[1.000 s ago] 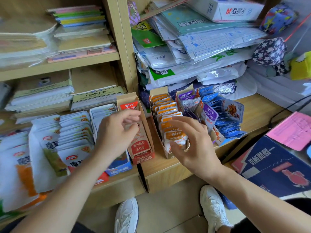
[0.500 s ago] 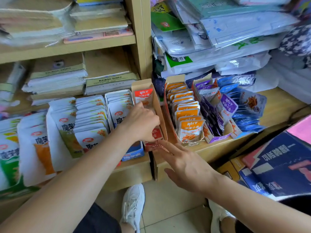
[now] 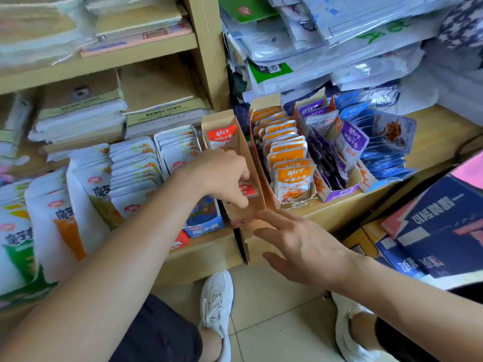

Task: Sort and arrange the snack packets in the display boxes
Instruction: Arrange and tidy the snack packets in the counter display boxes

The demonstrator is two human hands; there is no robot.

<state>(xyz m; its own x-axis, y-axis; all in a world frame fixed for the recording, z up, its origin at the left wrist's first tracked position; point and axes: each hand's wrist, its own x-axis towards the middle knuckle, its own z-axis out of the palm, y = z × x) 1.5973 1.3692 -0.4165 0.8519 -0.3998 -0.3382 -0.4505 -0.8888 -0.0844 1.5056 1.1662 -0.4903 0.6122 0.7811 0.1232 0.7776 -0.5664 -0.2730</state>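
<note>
**Pinching a red packet inside the narrow cardboard box**

Holding the left hand (image 3: 222, 176) down inside the narrow brown cardboard display box (image 3: 251, 163), fingers curled tight, knuckles up. Pinching a small glossy red packet (image 3: 247, 190) against the right wall, at 3 o'clock of the knuckles. Hiding most of that packet under the fingers, so not showing the exact grip. Leaving a red-and-white packet (image 3: 222, 135) upright at the back of the same box, at 12 o'clock of the hand.

Spreading the right hand (image 3: 305, 246) wide and flat at 5 o'clock of the box, fingers straight, holding nothing. Either touching the front lower corner with the index fingertip (image 3: 262, 215) or hovering just off it; not possible to tell which.

Standing at 3 o'clock of that box:
- shiny orange packets (image 3: 287, 165), overlapping in an open carton (image 3: 296, 203)
- beyond them, purple packets (image 3: 351, 141), leaning askew in a purple carton (image 3: 339, 190)
- last, loose blue packets (image 3: 379, 155), fanning over the pale wooden shelf (image 3: 431, 142)

Lying at 9 o'clock: overlapping rows of white foil packets (image 3: 136, 168). Blurring the print on most packets.

Running out of frame at 12 o'clock: stacked plastic-wrapped stationery (image 3: 339, 35). Running out at 4 o'clock: a navy printed carton (image 3: 439, 231).

Standing at 6 o'clock on the tiled floor (image 3: 274, 322): two white lace-up shoes (image 3: 217, 296).
</note>
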